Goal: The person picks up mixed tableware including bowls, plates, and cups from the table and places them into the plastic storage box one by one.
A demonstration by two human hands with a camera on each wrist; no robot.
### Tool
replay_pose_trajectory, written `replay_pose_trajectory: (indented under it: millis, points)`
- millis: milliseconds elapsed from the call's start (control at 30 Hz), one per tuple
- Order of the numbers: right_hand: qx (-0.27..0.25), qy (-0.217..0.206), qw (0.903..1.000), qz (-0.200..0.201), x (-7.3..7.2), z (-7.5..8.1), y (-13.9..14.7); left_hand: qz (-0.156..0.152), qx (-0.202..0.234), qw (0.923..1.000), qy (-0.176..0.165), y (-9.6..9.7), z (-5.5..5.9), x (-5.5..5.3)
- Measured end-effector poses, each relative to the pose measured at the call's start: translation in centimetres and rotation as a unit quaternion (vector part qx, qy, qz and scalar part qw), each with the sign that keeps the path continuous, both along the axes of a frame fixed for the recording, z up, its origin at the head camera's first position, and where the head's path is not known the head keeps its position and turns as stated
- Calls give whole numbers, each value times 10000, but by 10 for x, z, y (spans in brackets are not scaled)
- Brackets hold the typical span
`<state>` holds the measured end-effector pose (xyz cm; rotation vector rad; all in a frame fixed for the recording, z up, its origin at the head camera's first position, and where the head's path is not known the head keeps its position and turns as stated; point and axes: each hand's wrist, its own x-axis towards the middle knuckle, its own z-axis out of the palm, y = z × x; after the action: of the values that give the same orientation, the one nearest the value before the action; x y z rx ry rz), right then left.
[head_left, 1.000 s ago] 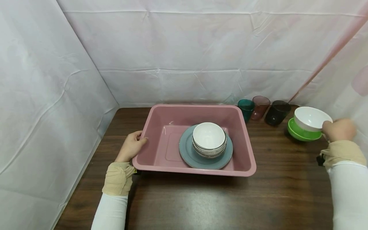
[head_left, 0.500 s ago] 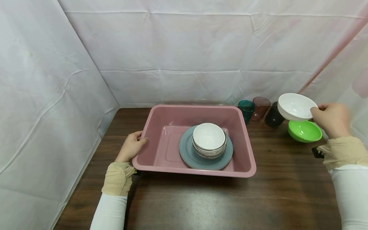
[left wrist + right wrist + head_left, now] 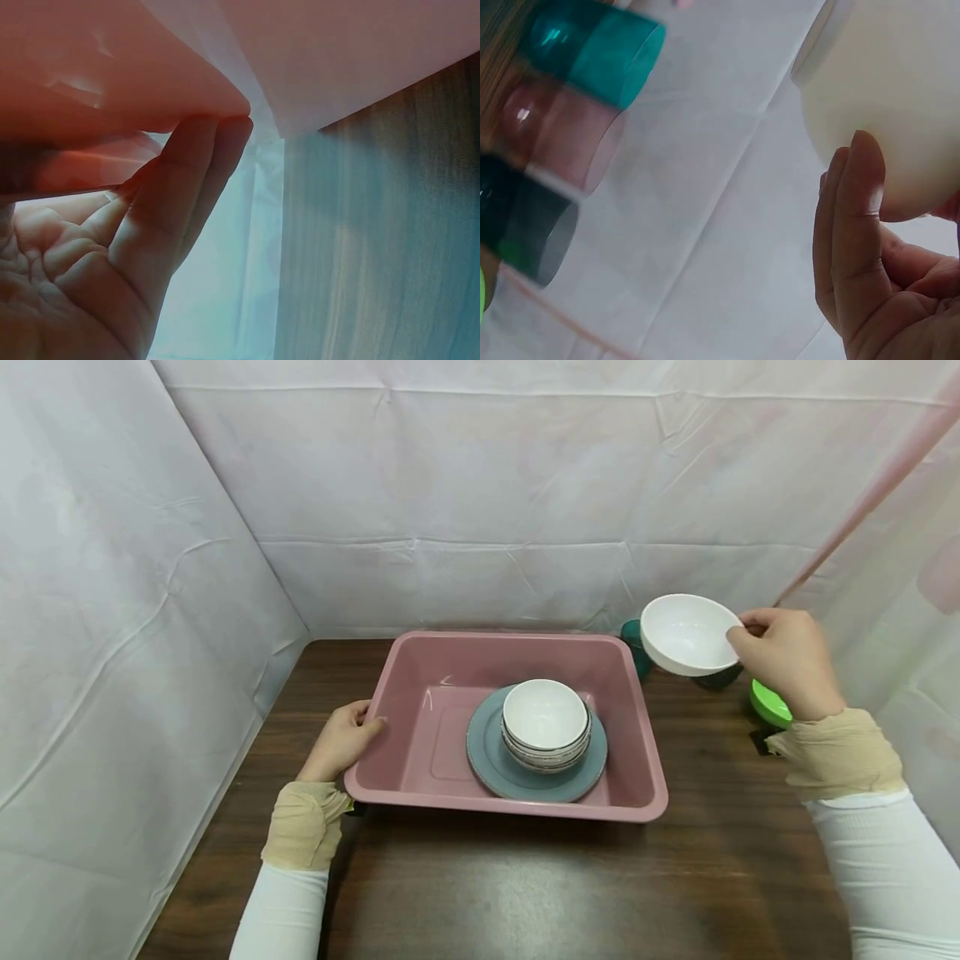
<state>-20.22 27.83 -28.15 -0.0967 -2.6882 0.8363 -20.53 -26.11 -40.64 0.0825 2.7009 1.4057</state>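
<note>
A white bowl (image 3: 686,631) hangs in the air right of the pink basin (image 3: 517,808), its rim pinched by my right hand (image 3: 787,660). In the right wrist view, fingers (image 3: 859,187) lie along the outside of that bowl (image 3: 900,97). My left hand (image 3: 342,743) grips the basin's left rim, thumb inside; from the left wrist view the other fingers (image 3: 169,180) reach under the rim. Inside the basin a blue-grey plate (image 3: 487,743) carries a stack of bowls, topped by a white one (image 3: 546,714).
Behind the held bowl stand a teal cup (image 3: 592,49), a reddish cup (image 3: 562,135) and a dark cup (image 3: 525,217). A green bowl (image 3: 770,703) sits at the right, partly hidden by my right hand. White sheeting (image 3: 480,502) closes off the table's back and sides.
My right hand has lifted the white bowl off the green bowl and carried it left, over the cups, toward the basin. The left hand keeps its grip on the rim.
</note>
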Motion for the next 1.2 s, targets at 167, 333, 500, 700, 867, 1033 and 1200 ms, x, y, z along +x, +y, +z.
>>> replay_pose_trajectory:
  millis: [167,333,500,700,867,1033,1200]
  points:
    - [67,116,9994,328,2,-3,-23,-13,-179,9998,1,-1,-1,-3]
    - [60,135,9973,723,2,-7,-46,-16,-300,9995,21,-1,-2,-2]
    - [44,94,9940,1090,1,-11,-69,55,-122,9999,-30,-1,1,1]
    - [-35,-62,9902,1395,0,-16,-89,45,-18,10000,-40,-2,13,7]
    - [-96,-279,9880,1519,-1,-21,-96,2,-169,9999,-29,-7,29,17]
    - [-116,-322,9871,1566,-3,-23,-102,-96,-463,9987,196,-11,59,30]
    - [-71,-342,9867,1589,-4,-26,-108,-218,-408,9976,512,1,85,40]
